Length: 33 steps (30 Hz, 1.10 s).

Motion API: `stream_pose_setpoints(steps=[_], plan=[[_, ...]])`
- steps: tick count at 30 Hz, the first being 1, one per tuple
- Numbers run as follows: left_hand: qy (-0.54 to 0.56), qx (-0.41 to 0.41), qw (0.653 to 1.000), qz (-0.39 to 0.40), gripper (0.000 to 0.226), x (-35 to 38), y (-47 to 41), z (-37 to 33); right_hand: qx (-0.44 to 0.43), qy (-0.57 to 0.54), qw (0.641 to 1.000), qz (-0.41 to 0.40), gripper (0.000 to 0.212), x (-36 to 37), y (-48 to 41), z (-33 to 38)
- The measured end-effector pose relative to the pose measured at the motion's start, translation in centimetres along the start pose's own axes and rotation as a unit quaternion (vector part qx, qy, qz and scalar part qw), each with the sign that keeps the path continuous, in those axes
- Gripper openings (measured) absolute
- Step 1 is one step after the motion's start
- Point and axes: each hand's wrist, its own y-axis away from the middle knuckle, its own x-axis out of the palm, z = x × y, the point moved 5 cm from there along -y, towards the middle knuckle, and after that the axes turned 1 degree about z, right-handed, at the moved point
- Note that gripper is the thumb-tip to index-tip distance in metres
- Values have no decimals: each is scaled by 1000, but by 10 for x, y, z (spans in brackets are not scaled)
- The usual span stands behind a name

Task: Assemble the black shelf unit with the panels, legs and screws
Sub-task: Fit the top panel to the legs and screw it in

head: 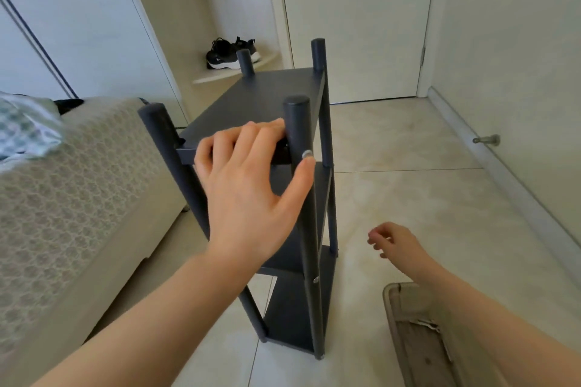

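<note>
While a patterned bed [78,182] fills the left of the frame, the person's left hand [248,185] at centre grasps the front edge of the top panel [261,94] of the black shelf unit [292,317], which stands upright on the tiled floor [408,166]. Its thumb rests just beside a silver screw [307,154] in the front right leg [297,122]. The joint seems under check, so holding the panel square against the leg would help. At lower right, the right hand [399,242] hangs loosely curled, seemingly empty. A tan box [408,324] is cut off by the frame. How deep the screw sits is unclear.
</note>
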Motion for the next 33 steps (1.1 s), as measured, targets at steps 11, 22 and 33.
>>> stream_pose_setpoints(steps=[11, 22, 33], plan=[[16, 22, 999, 16, 30, -6, -5, 0, -32, -271, 956, 103, 30, 53, 64, 149], [11, -33, 999, -5, 30, -21, -14, 23, -38, -177, 975, 130, 38, 62, 44, 171], [58, -205, 976, -43, 18, -57, -17, 101, -111, -111, 980, 120, 25, 89, 40, 250]])
